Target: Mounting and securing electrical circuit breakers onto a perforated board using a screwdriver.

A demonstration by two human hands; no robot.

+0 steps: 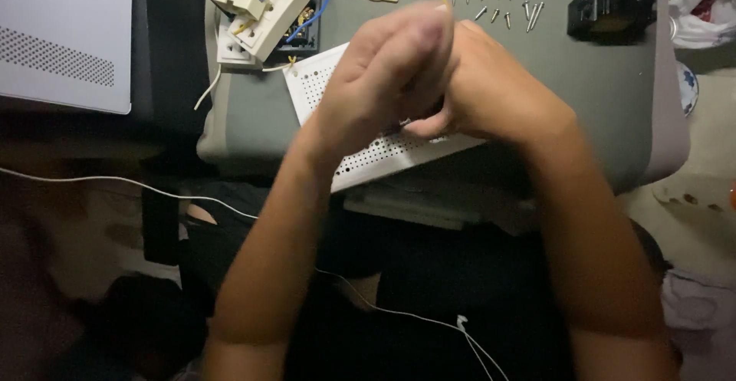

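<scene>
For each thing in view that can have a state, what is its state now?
Left hand: closed, blurred, above the board.
Right hand: closed against the left hand.
Perforated board: flat, partly hidden by the hands.
Sockets: opened, wires showing.
Screws: loose, laid in rows.
Black part: untouched.

Under your hands lies a flat white board [383,155] full of tiny holes in neat rows. It lies tilted on the grey pad [253,113], one corner pointing up toward the white sockets and the lower edge hanging a little over the pad's near side. Your hands cover its middle, so you see only its left part and bottom strip.
</scene>
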